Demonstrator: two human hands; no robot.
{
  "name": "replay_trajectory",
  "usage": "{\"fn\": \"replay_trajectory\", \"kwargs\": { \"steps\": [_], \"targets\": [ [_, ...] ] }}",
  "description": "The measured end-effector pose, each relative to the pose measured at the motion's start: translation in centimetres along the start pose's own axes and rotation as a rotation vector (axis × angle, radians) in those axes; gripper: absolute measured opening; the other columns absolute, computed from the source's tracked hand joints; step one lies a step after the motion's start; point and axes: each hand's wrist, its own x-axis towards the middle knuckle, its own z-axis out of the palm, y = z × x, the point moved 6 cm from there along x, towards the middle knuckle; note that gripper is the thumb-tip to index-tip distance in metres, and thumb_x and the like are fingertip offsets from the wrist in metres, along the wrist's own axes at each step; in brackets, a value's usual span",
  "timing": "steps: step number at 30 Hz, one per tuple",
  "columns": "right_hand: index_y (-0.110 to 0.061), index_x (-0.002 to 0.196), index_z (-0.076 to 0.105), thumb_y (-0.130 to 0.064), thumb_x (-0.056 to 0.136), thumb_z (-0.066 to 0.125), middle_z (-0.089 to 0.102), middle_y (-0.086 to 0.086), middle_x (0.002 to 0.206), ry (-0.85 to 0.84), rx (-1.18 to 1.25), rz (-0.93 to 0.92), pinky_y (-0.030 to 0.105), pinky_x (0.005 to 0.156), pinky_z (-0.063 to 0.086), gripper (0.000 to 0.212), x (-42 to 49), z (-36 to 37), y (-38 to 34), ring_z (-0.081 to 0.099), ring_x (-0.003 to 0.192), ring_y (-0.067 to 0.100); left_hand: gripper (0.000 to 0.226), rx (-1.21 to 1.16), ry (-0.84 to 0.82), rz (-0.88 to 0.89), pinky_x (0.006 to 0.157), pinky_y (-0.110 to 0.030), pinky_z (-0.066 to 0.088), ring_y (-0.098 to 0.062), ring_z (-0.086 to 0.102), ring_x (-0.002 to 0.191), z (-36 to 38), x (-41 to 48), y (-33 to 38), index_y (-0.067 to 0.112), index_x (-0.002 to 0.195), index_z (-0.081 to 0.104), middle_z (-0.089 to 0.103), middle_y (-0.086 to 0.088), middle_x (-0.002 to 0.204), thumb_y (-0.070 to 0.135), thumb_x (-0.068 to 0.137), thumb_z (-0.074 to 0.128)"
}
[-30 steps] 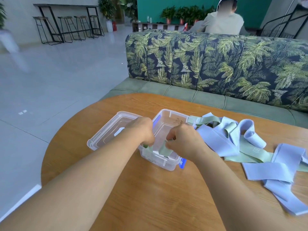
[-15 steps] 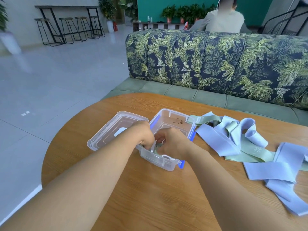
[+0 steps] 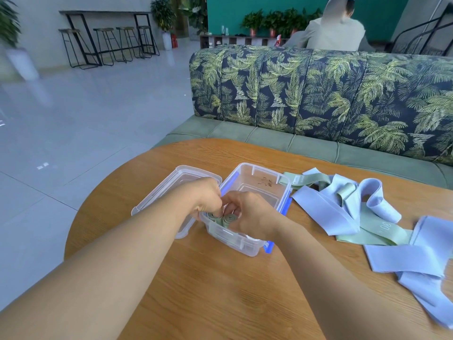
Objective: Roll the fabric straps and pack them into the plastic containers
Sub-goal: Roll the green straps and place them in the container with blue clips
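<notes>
Round wooden table [image 3: 220,290] at 6 o'clock, wood-grain top. Sofa [image 3: 318,94] from 12 to 3 o'clock right behind it: leaf-print back, plain green seat cushions [image 3: 269,138]. Person [image 3: 333,33] seated beyond the sofa at 1 o'clock, back to us. Teal wall [image 3: 380,11] behind them, row of potted plants [image 3: 269,20] on a low shelf at 12. High bar table [image 3: 105,13] with four stools [image 3: 103,45] at 10 o'clock. Grey tiled floor [image 3: 85,119] across 9. Black railing [image 3: 421,33] at 2.
</notes>
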Motion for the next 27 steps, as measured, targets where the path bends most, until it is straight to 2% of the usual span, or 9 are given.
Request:
{"fn": "replay_trajectory", "kwargs": {
  "steps": [5,8,11,13,16,19,24,27],
  "targets": [
    [-0.023,0.111,0.063,0.004,0.076,0.062,0.063,-0.01,0.091,-0.017,0.059,-0.023,0.025,0.081,0.052,0.044,0.0,0.3,-0.2,0.057,0.08,0.007,0.022,0.064,0.03,0.043,0.076,-0.037,0.06,-0.025,0.063,0.079,0.0,-0.2,0.3,0.001,0.097,0.07,0.057,-0.009,0.081,-0.001,0.075,0.066],
    [-0.025,0.111,0.059,0.003,0.075,0.063,0.062,-0.006,0.092,-0.038,0.078,-0.009,0.033,0.083,0.055,0.046,0.3,0.6,-0.2,0.057,0.081,0.011,0.026,0.107,0.05,0.068,0.062,-0.028,0.053,-0.021,0.059,0.078,-0.2,-0.4,0.5,0.006,0.1,0.069,0.06,-0.007,0.088,0.001,0.075,0.067],
    [-0.022,0.119,0.053,0.003,0.075,0.065,0.06,-0.001,0.096,-0.045,0.069,0.019,0.038,0.085,0.054,0.051,0.5,0.6,-0.1,0.056,0.084,0.016,0.032,0.098,0.079,0.084,0.051,-0.024,0.044,-0.017,0.056,0.073,-0.2,-0.5,0.6,0.01,0.105,0.062,0.057,-0.004,0.089,0.002,0.075,0.068],
    [-0.019,0.118,0.053,0.005,0.076,0.064,0.058,-0.001,0.095,-0.052,0.075,0.034,0.037,0.086,0.054,0.05,0.5,0.6,-0.2,0.055,0.084,0.017,0.034,0.063,0.115,0.089,0.053,-0.024,0.044,-0.013,0.053,0.071,-0.3,-0.4,0.4,0.014,0.107,0.059,0.052,0.0,0.087,0.004,0.076,0.069],
    [-0.018,0.112,0.055,0.008,0.075,0.063,0.057,-0.006,0.088,-0.048,0.081,0.045,0.032,0.082,0.053,0.046,0.4,0.4,-0.3,0.055,0.083,0.015,0.044,-0.062,0.137,0.079,0.066,-0.028,0.051,-0.017,0.058,0.092,-0.2,-0.2,-0.6,0.022,0.116,0.051,0.048,0.002,0.103,0.007,0.079,0.07],
    [-0.016,0.115,0.055,0.009,0.075,0.063,0.058,-0.01,0.085,-0.059,0.04,0.032,0.031,0.079,0.053,0.048,0.5,0.4,-0.7,0.057,0.083,0.015,0.052,-0.155,0.119,0.065,0.076,-0.033,0.057,-0.02,0.06,0.099,0.0,-0.4,-1.3,0.024,0.121,0.045,0.045,0.001,0.109,0.01,0.079,0.073],
    [-0.021,0.114,0.055,0.004,0.078,0.061,0.062,-0.003,0.095,-0.069,0.02,0.03,0.031,0.08,0.053,0.044,0.1,0.8,-0.6,0.06,0.089,0.018,0.056,-0.204,0.091,0.068,0.064,-0.026,0.053,-0.02,0.059,0.098,0.0,-0.6,-1.4,0.027,0.123,0.041,0.045,0.0,0.113,0.009,0.08,0.072],
    [-0.024,0.119,0.053,0.002,0.082,0.063,0.059,-0.006,0.095,-0.071,0.066,0.056,0.021,0.074,0.05,0.046,0.0,0.8,-0.2,0.059,0.09,0.015,0.063,-0.298,0.028,0.055,0.069,-0.026,0.054,-0.018,0.055,0.101,0.2,-0.9,-1.7,0.031,0.121,0.039,0.043,-0.002,0.117,0.009,0.076,0.076]
  ]
}}
